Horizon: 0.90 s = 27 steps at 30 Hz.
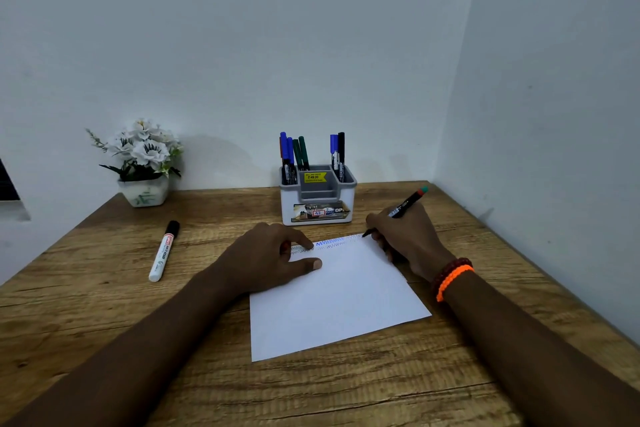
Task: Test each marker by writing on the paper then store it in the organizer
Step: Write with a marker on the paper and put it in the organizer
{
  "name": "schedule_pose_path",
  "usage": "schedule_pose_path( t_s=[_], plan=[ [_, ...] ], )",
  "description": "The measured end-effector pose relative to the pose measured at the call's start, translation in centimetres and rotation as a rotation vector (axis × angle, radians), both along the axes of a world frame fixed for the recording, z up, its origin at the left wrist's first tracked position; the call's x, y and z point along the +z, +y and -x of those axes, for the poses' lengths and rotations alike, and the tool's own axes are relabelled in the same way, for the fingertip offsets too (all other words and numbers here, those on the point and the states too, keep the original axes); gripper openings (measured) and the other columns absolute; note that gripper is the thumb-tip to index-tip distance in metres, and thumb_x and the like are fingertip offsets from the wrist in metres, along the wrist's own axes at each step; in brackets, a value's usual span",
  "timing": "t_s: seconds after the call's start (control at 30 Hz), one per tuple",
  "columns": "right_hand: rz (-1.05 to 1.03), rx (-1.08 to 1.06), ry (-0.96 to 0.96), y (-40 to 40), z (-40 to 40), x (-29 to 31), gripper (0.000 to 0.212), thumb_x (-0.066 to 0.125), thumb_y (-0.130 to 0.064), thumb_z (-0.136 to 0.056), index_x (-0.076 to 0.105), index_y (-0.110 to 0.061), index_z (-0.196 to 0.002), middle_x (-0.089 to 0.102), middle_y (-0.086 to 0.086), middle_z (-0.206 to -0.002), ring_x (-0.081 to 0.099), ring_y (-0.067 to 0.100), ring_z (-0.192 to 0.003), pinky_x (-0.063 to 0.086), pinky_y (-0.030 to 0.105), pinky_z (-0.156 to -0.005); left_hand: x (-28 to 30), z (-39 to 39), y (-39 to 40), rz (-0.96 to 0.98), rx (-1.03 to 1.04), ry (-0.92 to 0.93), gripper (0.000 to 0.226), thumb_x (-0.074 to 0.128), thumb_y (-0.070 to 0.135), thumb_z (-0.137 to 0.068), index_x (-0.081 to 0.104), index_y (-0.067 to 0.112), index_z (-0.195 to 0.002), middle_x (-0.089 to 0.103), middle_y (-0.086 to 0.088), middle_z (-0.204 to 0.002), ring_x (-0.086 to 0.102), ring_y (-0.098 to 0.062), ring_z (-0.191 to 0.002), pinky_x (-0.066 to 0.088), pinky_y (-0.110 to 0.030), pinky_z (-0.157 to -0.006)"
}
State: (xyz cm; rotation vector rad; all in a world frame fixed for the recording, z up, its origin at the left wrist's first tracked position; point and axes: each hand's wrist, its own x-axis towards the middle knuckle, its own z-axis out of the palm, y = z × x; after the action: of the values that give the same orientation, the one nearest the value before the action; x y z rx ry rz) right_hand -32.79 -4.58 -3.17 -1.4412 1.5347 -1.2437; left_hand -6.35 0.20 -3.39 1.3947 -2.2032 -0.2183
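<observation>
Presently: right hand (405,236) pinched a black marker (403,210), long axis slanted, tip down-left on the far edge of the paper (339,305), capped end up-right. Left hand (270,260) pressed the paper flat, fingers spread. Organizer (317,199) stood just beyond; white marker (163,251) lay left.

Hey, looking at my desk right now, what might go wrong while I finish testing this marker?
The marker tip in your right hand sits at the paper's far right edge, so the next stroke may run onto the wooden desk. Your left hand rests over the earlier zigzag lines and might smear them. The whiteboard marker lying loose could roll away.
</observation>
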Motion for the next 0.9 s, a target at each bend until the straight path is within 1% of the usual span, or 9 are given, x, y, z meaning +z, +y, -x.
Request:
schedule_pose_path(
  t_s=[0.1,0.23,0.37,0.47,0.53,0.63,0.77,0.9],
  plan=[
    [-0.021,0.007,0.004,0.3,0.0,0.2,0.019,0.077,-0.015,-0.083,0.074,0.003,-0.077,0.072,0.011,-0.063,0.059,0.018,-0.043,0.048,0.028,-0.043,0.0,0.0,0.0,0.001,-0.006,0.012,0.045,0.072,0.065,-0.083,0.075,0.035,-0.116,0.059,0.012,-0.066,0.058,0.003,-0.063,0.032,-0.016,-0.055],
    [-0.004,0.003,0.067,0.3,-0.3,0.1,0.021,0.077,-0.017,-0.084,0.075,0.003,-0.076,0.072,0.008,-0.061,0.058,0.017,-0.042,0.047,0.027,-0.042,-0.1,0.0,0.0,0.002,-0.002,0.013,0.046,0.071,0.066,-0.082,0.075,0.035,-0.116,0.06,0.012,-0.066,0.058,0.003,-0.062,0.031,-0.015,-0.054],
    [0.027,-0.01,0.105,0.0,-0.3,-0.4,0.023,0.078,-0.022,-0.082,0.075,-0.001,-0.074,0.071,0.005,-0.06,0.06,0.016,-0.045,0.047,0.029,-0.047,0.0,0.1,0.0,-0.01,0.001,0.001,0.046,0.071,0.066,-0.083,0.075,0.036,-0.117,0.059,0.012,-0.066,0.057,0.001,-0.059,0.031,-0.014,-0.054],
    [0.034,-0.034,0.113,-0.3,-0.2,-0.7,0.024,0.08,-0.025,-0.081,0.075,-0.001,-0.081,0.072,0.005,-0.063,0.062,0.016,-0.05,0.048,0.029,-0.049,0.2,0.1,0.1,-0.009,0.002,-0.007,0.045,0.07,0.065,-0.084,0.074,0.035,-0.117,0.058,0.013,-0.067,0.056,-0.001,-0.058,0.031,-0.014,-0.055],
    [0.028,-0.038,0.116,-0.5,-0.1,-0.8,0.028,0.081,-0.027,-0.08,0.075,-0.001,-0.087,0.074,0.007,-0.068,0.064,0.017,-0.053,0.049,0.029,-0.049,0.2,0.1,0.1,-0.008,0.0,-0.006,0.046,0.071,0.065,-0.084,0.075,0.035,-0.117,0.057,0.013,-0.067,0.056,0.001,-0.059,0.03,-0.014,-0.053],
    [0.023,-0.04,0.131,-0.7,-0.1,-0.8,0.032,0.081,-0.03,-0.079,0.074,-0.001,-0.09,0.075,0.01,-0.074,0.066,0.019,-0.058,0.05,0.03,-0.05,0.2,0.1,0.1,-0.01,-0.002,-0.002,0.047,0.07,0.065,-0.084,0.075,0.034,-0.118,0.058,0.012,-0.066,0.057,0.005,-0.062,0.031,-0.014,-0.053],
    [0.025,-0.051,0.153,-0.6,-0.1,-0.8,0.031,0.081,-0.031,-0.081,0.073,-0.002,-0.089,0.074,0.01,-0.075,0.065,0.02,-0.059,0.048,0.028,-0.048,0.3,0.2,0.1,-0.014,-0.005,-0.01,0.048,0.07,0.065,-0.084,0.074,0.034,-0.119,0.059,0.013,-0.068,0.056,0.002,-0.059,0.03,-0.014,-0.052],
    [0.039,-0.057,0.15,-0.4,-0.2,-0.7,0.025,0.08,-0.026,-0.081,0.074,-0.001,-0.082,0.073,0.009,-0.069,0.064,0.018,-0.054,0.048,0.029,-0.048,0.2,0.2,0.2,-0.009,-0.002,-0.002,0.047,0.071,0.065,-0.083,0.075,0.034,-0.118,0.058,0.012,-0.065,0.056,0.003,-0.06,0.031,-0.014,-0.053]
  ],
)
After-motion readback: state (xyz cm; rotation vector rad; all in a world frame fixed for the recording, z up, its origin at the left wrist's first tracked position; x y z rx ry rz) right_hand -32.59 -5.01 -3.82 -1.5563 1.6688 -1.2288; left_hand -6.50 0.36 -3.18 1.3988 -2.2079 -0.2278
